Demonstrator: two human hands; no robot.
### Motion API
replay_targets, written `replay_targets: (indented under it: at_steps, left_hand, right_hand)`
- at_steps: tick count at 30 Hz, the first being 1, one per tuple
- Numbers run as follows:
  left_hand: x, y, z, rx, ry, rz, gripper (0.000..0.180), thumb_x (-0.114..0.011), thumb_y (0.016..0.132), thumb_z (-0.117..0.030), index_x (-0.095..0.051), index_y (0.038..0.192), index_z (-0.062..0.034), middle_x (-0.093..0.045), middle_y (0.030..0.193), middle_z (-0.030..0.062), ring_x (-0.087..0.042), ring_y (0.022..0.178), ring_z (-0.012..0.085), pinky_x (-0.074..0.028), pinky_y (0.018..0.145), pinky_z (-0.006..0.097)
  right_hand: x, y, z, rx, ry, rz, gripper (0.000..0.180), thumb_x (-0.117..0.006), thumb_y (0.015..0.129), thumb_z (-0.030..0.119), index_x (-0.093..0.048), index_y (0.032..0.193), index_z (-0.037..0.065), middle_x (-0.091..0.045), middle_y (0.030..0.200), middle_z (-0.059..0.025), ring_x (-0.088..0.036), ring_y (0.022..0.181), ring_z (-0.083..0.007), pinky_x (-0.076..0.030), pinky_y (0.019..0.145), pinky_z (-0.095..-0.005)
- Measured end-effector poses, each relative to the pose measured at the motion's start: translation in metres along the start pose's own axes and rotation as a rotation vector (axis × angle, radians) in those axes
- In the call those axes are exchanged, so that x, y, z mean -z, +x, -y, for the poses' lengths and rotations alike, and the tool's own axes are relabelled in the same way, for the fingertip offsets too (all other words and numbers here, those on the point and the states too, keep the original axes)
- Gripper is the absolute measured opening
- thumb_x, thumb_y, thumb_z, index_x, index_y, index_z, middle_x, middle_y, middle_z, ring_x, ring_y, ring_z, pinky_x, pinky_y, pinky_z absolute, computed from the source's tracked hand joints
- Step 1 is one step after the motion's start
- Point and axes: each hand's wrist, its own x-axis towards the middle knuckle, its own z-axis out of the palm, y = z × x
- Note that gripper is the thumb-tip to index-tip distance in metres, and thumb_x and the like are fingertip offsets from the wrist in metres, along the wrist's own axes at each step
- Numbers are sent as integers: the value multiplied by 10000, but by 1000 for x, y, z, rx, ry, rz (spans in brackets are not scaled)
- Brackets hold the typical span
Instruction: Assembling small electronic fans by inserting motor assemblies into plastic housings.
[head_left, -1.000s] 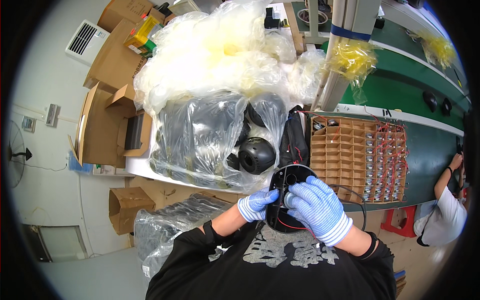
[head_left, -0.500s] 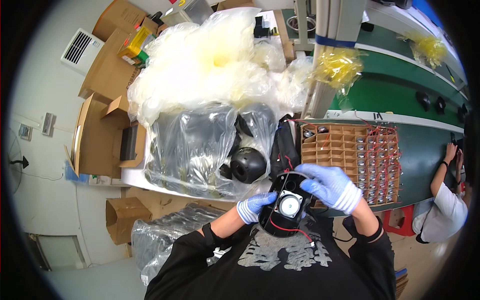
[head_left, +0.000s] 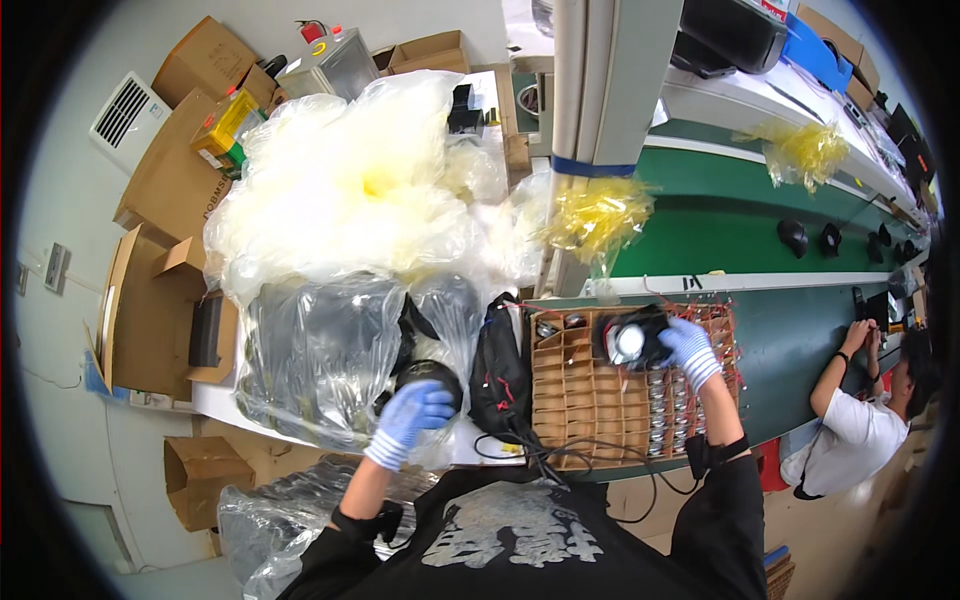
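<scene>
Black plastic speaker housing (head_left: 650, 328), likely stiff, best held at the rim, where blue-gloved right hand (head_left: 689, 345) pinches; blue-gloved left hand (head_left: 412, 418) overlaps round black shell (head_left: 427, 373), grip unclear.

Head-worn fisheye view, facing down over left hand (head_left: 411, 417) and right hand (head_left: 689, 348), fairly near, dark edges somewhat unclear
</scene>
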Motion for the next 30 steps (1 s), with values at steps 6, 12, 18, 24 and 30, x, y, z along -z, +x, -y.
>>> replay_targets:
  at_steps: [6, 12, 18, 24, 30]
  left_hand:
    - [20, -10, -12, -260, 1206, -509, 377, -589, 742, -47, -540, 1116, -28, -586, 1070, 148, -573, 994, 265, -462, 865, 354]
    - [2, 15, -38, -268, 1874, -129, 538, -536, 652, -6, -490, 1185, -65, -516, 1186, 143, -497, 1090, 314, -386, 957, 400]
    - [14, 64, -40, -137, 2030, 80, 623, -639, 588, -80, -491, 1193, -94, -532, 1150, 103, -480, 1118, 284, -379, 969, 380]
    - [28, 97, -37, 75, 1979, 323, 589, -669, 615, -146, -522, 1182, -82, -541, 1189, 119, -501, 1121, 285, -395, 955, 376]
    - [25, 71, -33, -46, 2028, 163, 417, -586, 698, -114, -554, 1113, -97, -600, 1086, 92, -577, 1004, 268, -439, 865, 386]
  right_hand:
    - [109, 142, -38, -144, 488, -552, 216, -507, 816, 90, -522, 1013, 3, -622, 855, -170, -623, 653, -293, -551, 534, -361]
    - [199, 260, -98, -190, 1013, -550, 275, -503, 866, 45, -538, 1138, 22, -592, 1062, -134, -555, 894, -209, -478, 822, -311]
    - [236, 297, -112, -95, 890, -751, 296, -482, 889, 141, -510, 1139, -15, -569, 1098, -154, -544, 979, -278, -549, 806, -361]
    - [204, 231, -83, -121, 901, -769, 392, -531, 898, 277, -497, 1181, 9, -544, 1181, -125, -564, 998, -255, -524, 801, -330]
    - [64, 77, -27, 325, 287, -348, 292, -567, 868, 112, -521, 1148, 44, -600, 952, -76, -576, 728, -148, -459, 589, -238]
